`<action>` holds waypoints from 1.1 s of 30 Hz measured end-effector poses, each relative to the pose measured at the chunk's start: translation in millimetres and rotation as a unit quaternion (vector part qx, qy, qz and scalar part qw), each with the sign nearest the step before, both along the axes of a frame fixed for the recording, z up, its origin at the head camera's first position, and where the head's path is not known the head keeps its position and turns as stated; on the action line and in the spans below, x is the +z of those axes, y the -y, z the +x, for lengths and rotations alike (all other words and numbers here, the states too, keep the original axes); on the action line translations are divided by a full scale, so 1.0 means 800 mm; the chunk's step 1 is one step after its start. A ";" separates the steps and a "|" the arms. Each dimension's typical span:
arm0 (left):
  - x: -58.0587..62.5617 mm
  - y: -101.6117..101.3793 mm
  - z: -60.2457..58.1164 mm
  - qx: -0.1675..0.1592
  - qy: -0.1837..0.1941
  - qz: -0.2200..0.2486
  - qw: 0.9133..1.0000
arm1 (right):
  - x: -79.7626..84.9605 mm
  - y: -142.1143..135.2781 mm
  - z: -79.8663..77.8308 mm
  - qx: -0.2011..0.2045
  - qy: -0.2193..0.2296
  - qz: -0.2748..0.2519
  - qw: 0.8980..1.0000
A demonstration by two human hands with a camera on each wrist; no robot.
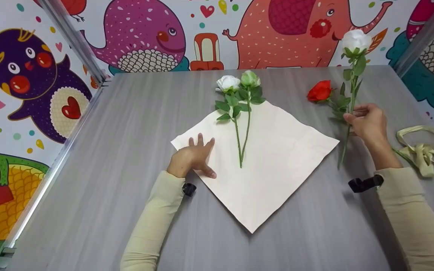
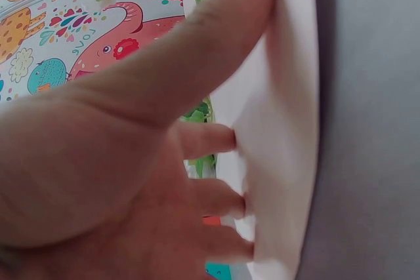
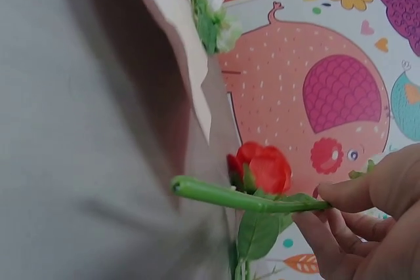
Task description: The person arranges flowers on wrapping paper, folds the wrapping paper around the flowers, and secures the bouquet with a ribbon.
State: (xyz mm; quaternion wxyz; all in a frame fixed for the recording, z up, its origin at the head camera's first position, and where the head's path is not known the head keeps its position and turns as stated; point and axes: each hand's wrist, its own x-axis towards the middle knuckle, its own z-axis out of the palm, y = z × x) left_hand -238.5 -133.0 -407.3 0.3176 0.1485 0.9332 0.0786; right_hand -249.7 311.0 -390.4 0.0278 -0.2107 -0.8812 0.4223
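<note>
My right hand (image 1: pixel 369 122) pinches the green stem (image 3: pixel 216 195) of a white rose (image 1: pixel 356 41) between thumb and fingers, right of the paper. The bloom points away from me, and the right wrist view shows the stem's cut end raised off the table. Beside that hand lies a red rose (image 1: pixel 320 91), its stem partly hidden by the hand. My left hand (image 1: pixel 192 156) rests on the left edge of a pale pink paper sheet (image 1: pixel 273 180), fingers spread. On the sheet lie a second white rose (image 1: pixel 228 83) and a greenish-white rose (image 1: pixel 250 79), stems crossing near their lower ends.
A pale yellow-green ribbon (image 1: pixel 424 160) lies looped on the grey table (image 1: pixel 100 180) at the right. Cartoon-printed panels (image 1: pixel 213 22) stand at the back and sides, with metal posts (image 1: pixel 75 37) at the corners.
</note>
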 end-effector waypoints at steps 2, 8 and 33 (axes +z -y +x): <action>0.000 0.001 0.000 0.000 -0.002 0.004 1.000 | 0.002 0.005 0.001 0.006 -0.006 -0.007 1.000; 0.001 0.001 0.001 -0.001 -0.003 0.007 1.000 | 0.004 0.025 0.000 0.014 -0.020 -0.014 1.000; -0.001 -0.001 -0.001 -0.002 0.000 -0.002 1.000 | -0.006 0.107 -0.017 0.073 -0.041 -0.154 0.985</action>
